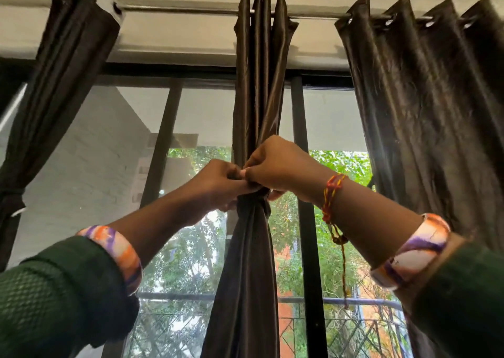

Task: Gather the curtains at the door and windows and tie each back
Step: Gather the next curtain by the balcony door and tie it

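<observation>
A dark brown curtain (257, 85) hangs gathered in the middle of the window, bunched tight at a tie band (252, 198) of the same cloth. My left hand (218, 180) and my right hand (275, 164) meet at that band, fingers curled and pinching the cloth at the knot. Another brown curtain (54, 85) at the left is gathered and bound by a tie (12, 194) low down. On the right a third brown curtain (436, 112) hangs loose and spread from its rings.
A metal curtain rod (177, 9) runs across the top. Dark window frame bars (305, 167) stand behind the curtains, with mesh, a railing and trees outside. A grey wall shows through the left pane.
</observation>
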### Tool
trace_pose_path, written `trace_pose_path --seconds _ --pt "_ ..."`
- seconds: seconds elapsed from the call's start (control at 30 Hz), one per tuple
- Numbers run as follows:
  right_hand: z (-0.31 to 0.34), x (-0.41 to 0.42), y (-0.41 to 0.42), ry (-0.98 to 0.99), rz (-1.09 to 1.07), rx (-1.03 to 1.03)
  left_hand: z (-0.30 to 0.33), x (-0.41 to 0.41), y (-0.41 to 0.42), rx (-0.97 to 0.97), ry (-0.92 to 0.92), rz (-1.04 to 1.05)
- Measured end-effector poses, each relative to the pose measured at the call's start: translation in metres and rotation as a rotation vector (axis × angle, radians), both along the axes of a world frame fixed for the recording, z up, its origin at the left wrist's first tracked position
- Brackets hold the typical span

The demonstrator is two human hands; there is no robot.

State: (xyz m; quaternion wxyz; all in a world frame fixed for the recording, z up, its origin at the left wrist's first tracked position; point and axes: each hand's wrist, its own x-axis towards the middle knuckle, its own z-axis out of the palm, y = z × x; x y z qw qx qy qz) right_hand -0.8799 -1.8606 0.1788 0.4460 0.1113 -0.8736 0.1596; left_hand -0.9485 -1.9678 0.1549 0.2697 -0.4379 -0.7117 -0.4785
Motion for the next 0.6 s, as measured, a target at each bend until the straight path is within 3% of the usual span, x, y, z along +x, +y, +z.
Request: trace_pose_path --seconds 0.23,0.3,0.4,0.6 --pt "-0.002 -0.003 0.013 0.018 0.047 -0.102 0.000 -0.005 0.004 -0.248 0.181 0.091" --pt "-0.003 -0.002 0.015 -0.022 0.106 -0.161 -0.001 -0.006 0.008 -0.365 0.380 0.317" --pt "-0.006 -0.002 0.018 -0.046 0.172 -0.223 -0.002 -0.003 0.010 -0.355 0.677 0.659" --pt "-0.008 0.001 0.027 -0.101 0.245 -0.270 -0.011 -0.007 0.012 -0.416 0.952 0.875"
